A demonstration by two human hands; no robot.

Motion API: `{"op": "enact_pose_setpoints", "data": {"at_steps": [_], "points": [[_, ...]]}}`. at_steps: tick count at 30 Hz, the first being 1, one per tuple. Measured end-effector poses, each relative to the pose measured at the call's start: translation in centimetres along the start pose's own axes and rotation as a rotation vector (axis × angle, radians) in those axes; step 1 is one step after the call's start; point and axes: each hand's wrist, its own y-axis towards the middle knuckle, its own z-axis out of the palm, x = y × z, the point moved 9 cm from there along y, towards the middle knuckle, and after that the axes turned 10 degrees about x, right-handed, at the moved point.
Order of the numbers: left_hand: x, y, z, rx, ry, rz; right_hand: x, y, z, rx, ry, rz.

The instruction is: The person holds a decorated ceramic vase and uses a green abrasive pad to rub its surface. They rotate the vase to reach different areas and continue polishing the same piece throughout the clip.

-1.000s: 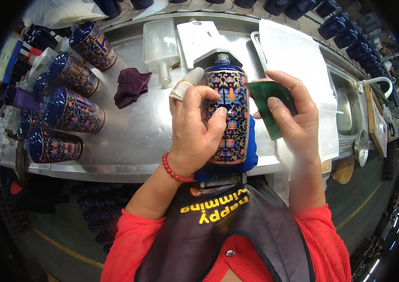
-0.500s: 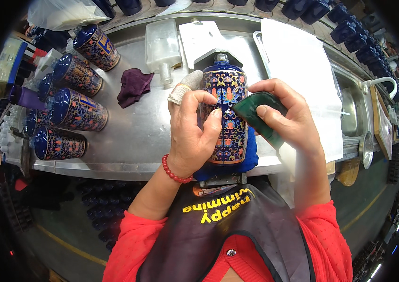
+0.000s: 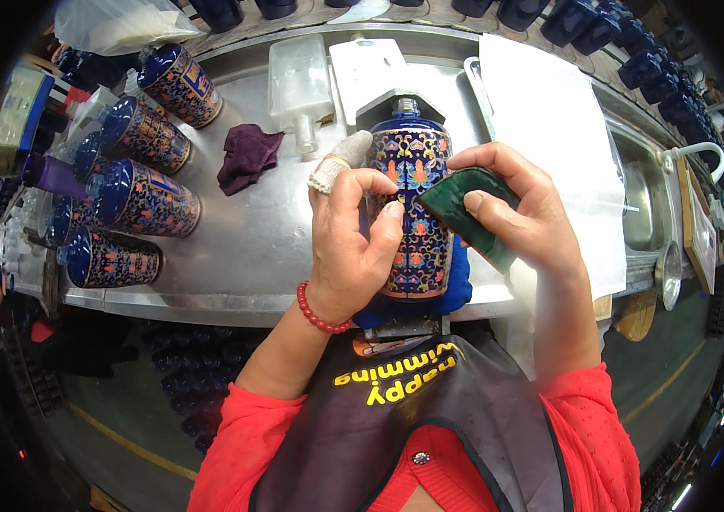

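A dark blue glass bottle (image 3: 417, 218) with a gold, red and blue floral pattern lies in front of me, neck pointing away, on a blue cloth pad (image 3: 462, 286). My left hand (image 3: 349, 222) is curled against its left side, thumb and forefinger bent onto the patterned face. A grey-white knitted cover (image 3: 325, 173) wraps one of its fingers. Between thumb and fingers, my right hand (image 3: 528, 209) grips a flat green scraper (image 3: 469, 198), whose corner is at the bottle's right face. That hand's forefinger reaches the bottle's right edge. Whatever lies under the left fingertips is hidden.
Several patterned bottles (image 3: 153, 198) stand at the left of the metal worktop (image 3: 234, 247). Behind the work lie a purple cloth (image 3: 248, 159), a clear bottle (image 3: 300, 85) and a grey bracket (image 3: 370, 109). White sheeting (image 3: 550, 128) covers the right, beside a sink (image 3: 642, 200).
The whole view has shifted slightly. Both hands, the bottle and the green scraper keep nearly the same positions relative to one another.
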Motion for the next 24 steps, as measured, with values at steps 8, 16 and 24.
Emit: {"op": "enact_pose_setpoints", "data": {"at_steps": [8,16,24], "points": [[-0.4,0.0,-0.1,-0.001,0.080,0.054,0.4,0.2,0.1,-0.015,-0.072,-0.057],[-0.2,0.6,0.4,-0.021,0.076,-0.021,1.4,0.2,0.2,-0.087,-0.192,-0.132],[0.4,1.0,0.5,-0.025,-0.003,-0.032,2.1,-0.5,-0.1,-0.138,-0.240,-0.151]]}}
